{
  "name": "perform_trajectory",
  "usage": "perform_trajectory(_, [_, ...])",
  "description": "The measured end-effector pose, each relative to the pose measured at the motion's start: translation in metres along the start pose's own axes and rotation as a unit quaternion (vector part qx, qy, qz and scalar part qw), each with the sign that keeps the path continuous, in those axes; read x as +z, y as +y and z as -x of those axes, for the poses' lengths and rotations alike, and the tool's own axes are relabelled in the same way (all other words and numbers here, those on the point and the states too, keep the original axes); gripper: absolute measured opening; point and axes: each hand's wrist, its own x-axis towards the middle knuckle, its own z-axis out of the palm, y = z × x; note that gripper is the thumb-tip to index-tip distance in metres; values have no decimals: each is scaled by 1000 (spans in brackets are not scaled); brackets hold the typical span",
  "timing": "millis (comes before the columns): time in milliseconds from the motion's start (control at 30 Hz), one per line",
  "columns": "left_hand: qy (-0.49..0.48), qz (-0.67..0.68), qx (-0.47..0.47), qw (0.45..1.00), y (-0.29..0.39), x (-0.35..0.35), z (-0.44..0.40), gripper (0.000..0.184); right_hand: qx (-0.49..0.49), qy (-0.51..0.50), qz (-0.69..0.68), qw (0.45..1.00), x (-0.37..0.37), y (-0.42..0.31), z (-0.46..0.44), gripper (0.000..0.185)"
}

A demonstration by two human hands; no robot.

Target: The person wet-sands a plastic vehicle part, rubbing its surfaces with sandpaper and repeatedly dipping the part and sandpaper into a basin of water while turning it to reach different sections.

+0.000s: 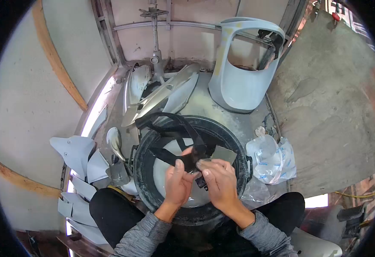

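Note:
A black curved plastic part (182, 124) with several arms is held over a black tub (142, 180) between my knees. My left hand (178, 185) grips its lower end, thumb up and fingers behind it. My right hand (218, 182) is closed, its fingertips pressed on the part near the left thumb. From behind the right fingers sticks out a stiff grey-green sheet, apparently sandpaper (224, 154). Whitish liquid (161, 171) shows in the tub below; the hands and part hide some of it.
Silver and white panels (170, 92) lie behind the tub. A large pale-blue fairing (239, 88) stands at back right. Clear plastic bags (271, 160) lie right of the tub. More white panels (73, 154) and a grey cup (118, 173) are at left.

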Motion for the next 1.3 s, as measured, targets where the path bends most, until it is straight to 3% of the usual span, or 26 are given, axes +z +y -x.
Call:
perform_trajectory(133, [5, -3, -1, 1000, -1, -7, 2, 52, 115, -23, -28, 993, 3, 41, -6, 26])
perform_trajectory(233, [10, -1, 9, 1000, 0, -5, -1, 51, 26, -3, -45, 999, -3, 6, -2, 31])
perform_trajectory(300, [13, 6, 5, 1000, 2, -5, -2, 51, 22, -7, -59, 998, -4, 15, -2, 30])
perform_trajectory(367, [30, 2, 16, 999, 1, -5, -4, 50, 144, -37, -225, 963, 1, 31, -2, 29])
perform_trajectory(400, [30, 2, 16, 999, 2, -5, -5, 50, 144, -36, -225, 963, -2, 32, -3, 29])
perform_trajectory(500, [56, 16, 19, 998, 7, -4, -8, 48, 27, -65, -139, 988, -7, 29, -5, 40])
perform_trajectory(533, [55, 30, 22, 998, 7, -2, -8, 49, 30, -54, -135, 989, -5, 31, -5, 49])
perform_trajectory(600, [53, 42, 23, 997, 0, -10, -7, 49, 4, -20, -103, 994, 7, 39, 2, 48])
perform_trajectory(700, [107, 31, -26, 993, -18, -25, -4, 56, -54, 41, -41, 997, 16, 38, 5, 46])
perform_trajectory(800, [120, 85, -73, 986, 1, 11, 0, 64, -95, 75, 7, 993, 22, 41, 10, 44])
perform_trajectory(867, [151, 117, -200, 961, 15, 23, 3, 69, -105, 80, 28, 991, 24, 41, 13, 43])
perform_trajectory(900, [152, 117, -200, 961, 9, 17, 2, 69, -110, 71, 47, 990, 26, 40, 15, 43])
perform_trajectory(967, [252, 20, -159, 954, -12, 0, 1, 78, -115, 58, 66, 990, 28, 34, 18, 43])
perform_trajectory(1100, [283, -12, -64, 957, -11, -7, 4, 72, -80, -47, 0, 996, 20, 26, 15, 44])
perform_trajectory(1133, [317, -13, -30, 948, -11, -3, 2, 65, -24, -57, -67, 996, 16, 37, 13, 44])
perform_trajectory(1200, [289, 5, -9, 957, -16, -7, 5, 61, 114, -85, -182, 973, 12, 43, 8, 41])
perform_trajectory(1233, [259, 22, 11, 966, -18, -8, 5, 58, 112, -85, -181, 973, 11, 34, 7, 41])
perform_trajectory(1300, [248, 0, 33, 968, -16, 1, 9, 55, -22, -10, -99, 995, 13, 7, 8, 35])
